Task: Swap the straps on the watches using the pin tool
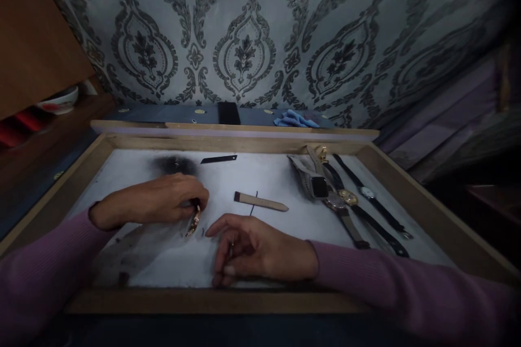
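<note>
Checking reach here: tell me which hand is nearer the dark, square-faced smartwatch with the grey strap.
Right. The right hand is left of the smartwatch and nearer the person; the left hand is much farther left, holding a shiny rose-gold piece.

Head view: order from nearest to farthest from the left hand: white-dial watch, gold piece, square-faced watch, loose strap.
1. Gold piece: held in the left hand.
2. Loose strap: middle of the tray, right of that hand.
3. Square-faced watch: right part of the tray.
4. White-dial watch: farther right still.
</note>
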A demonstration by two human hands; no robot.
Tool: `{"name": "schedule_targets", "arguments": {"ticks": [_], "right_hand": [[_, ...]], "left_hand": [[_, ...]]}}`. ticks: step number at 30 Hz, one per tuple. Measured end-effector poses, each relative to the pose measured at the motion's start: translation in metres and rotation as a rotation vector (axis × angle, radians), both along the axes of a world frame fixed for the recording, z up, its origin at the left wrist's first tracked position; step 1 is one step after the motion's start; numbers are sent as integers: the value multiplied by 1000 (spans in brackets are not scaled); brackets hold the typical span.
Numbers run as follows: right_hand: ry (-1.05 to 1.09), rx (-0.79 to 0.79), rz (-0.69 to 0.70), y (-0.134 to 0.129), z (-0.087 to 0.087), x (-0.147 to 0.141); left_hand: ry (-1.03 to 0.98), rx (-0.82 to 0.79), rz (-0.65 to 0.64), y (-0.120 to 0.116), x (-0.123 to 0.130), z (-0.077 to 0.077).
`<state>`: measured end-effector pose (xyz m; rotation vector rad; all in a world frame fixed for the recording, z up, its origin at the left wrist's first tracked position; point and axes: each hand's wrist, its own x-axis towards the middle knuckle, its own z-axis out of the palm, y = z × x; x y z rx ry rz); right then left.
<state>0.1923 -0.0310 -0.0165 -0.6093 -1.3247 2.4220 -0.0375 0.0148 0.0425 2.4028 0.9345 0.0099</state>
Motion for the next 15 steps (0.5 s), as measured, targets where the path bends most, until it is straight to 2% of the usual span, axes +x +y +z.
{"name": "schedule_targets", "arguments": {"ticks": [4,7,9,13,15], "right_hand": [[21,-104,45,-1,1,-2],[-37,-65,34,2,4,-3],[-102,56,-18,5,5,-2],[-233,396,-199,8,11,-2],[-284,509,-218,7,15,-3]], "left_hand": [[5,-49,40,2,-1,4],[69,-123,41,3,0,8],[101,-177,27,3,1,11],[80,-303,-38,-2,2,14],[64,-323,-41,-5,3,14]]}}
